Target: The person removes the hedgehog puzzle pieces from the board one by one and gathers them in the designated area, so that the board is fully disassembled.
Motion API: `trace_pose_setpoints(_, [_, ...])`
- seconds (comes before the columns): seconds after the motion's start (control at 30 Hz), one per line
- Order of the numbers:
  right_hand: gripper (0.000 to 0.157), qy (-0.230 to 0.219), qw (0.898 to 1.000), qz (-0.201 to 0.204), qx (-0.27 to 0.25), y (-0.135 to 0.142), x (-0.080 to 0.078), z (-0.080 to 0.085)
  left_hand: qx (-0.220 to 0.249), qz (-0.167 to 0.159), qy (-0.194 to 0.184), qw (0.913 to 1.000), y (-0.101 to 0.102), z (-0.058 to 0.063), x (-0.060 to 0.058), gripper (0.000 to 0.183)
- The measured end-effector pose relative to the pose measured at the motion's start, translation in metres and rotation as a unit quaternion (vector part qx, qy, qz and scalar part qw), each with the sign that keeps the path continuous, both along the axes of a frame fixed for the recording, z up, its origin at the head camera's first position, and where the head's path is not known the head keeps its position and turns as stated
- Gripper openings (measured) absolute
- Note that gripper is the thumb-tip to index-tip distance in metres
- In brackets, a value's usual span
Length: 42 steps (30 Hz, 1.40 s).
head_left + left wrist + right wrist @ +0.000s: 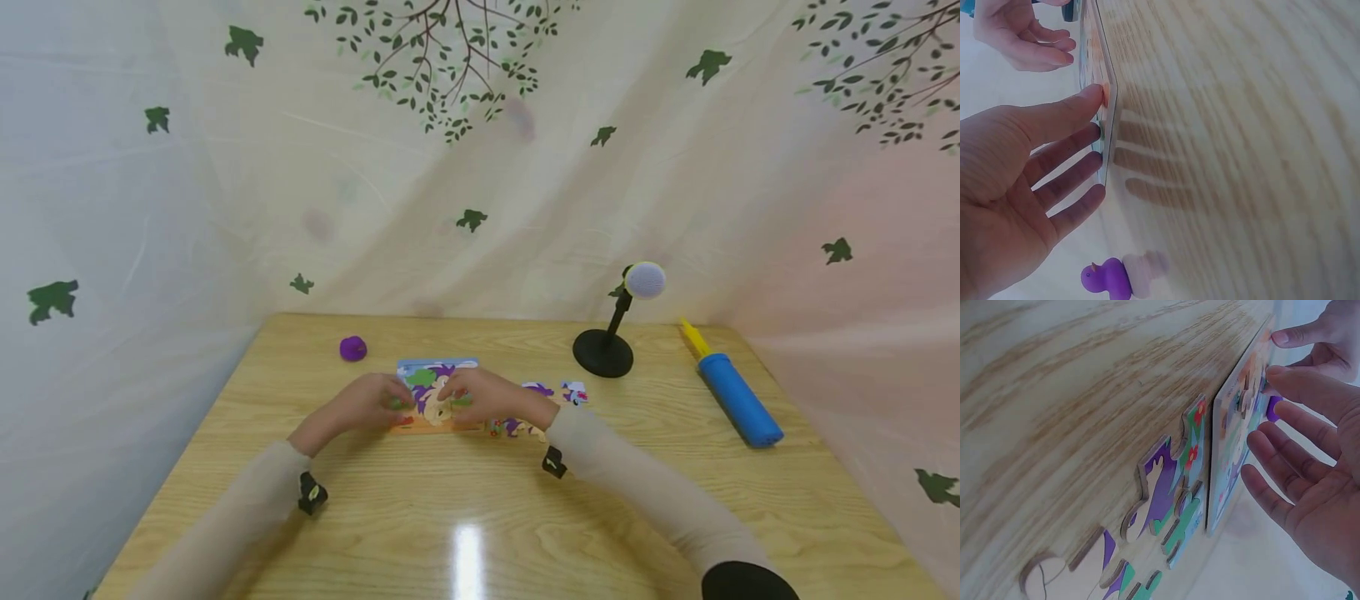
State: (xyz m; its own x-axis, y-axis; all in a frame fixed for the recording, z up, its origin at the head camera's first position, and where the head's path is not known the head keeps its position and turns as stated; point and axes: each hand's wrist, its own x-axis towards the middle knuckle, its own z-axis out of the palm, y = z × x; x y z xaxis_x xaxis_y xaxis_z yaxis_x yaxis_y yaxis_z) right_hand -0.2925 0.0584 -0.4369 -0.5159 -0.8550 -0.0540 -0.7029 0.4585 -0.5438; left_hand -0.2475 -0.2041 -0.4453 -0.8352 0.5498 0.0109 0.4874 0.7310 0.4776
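Observation:
A picture puzzle board [411, 364], with purple, cream and green cartoon shapes, lies flat near the table's middle. My left hand [366, 402] rests its thumb and fingertips on the board's left side; the left wrist view shows these fingers [1075, 144] fairly straight. Over the board's right half is my right hand [491, 395], its fingers spread and only slightly bent in the right wrist view. A small puzzle piece [1245, 403] sits raised on the board beside the right fingertips. Loose puzzle pieces [1154, 481] lie just right of the board, partly hidden by the right arm in the head view.
A purple toy duck [353, 348] stands behind the left hand. At the back right is a round-headed device on a black stand [603, 353]. A blue hand pump [738, 400] with a yellow nozzle lies along the table's right side. Patterned cloth hangs behind the table.

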Motion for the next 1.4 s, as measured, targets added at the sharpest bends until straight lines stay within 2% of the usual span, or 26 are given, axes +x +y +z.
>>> trace_pose_setpoints(0.27, [0.040,-0.025,1.000,0.003,-0.006,-0.004,0.002,0.000,-0.027,-0.009,0.004,0.9996,0.004,0.004,-0.001,0.016])
trace_pose_setpoints(0.47, [0.040,-0.018,1.000,0.009,0.001,-0.005,0.002,-0.002,-0.035,-0.002,-0.008,0.9993,0.004,0.004,-0.004,0.016])
trace_pose_setpoints(0.83, [0.037,-0.005,1.000,0.012,-0.002,-0.009,0.004,-0.002,-0.049,-0.002,-0.001,0.9988,0.005,0.004,-0.006,0.014])
trace_pose_setpoints(1.4, [0.036,-0.005,1.000,0.019,-0.003,-0.013,0.005,-0.002,-0.058,0.013,-0.018,0.9981,0.009,0.008,-0.004,0.014])
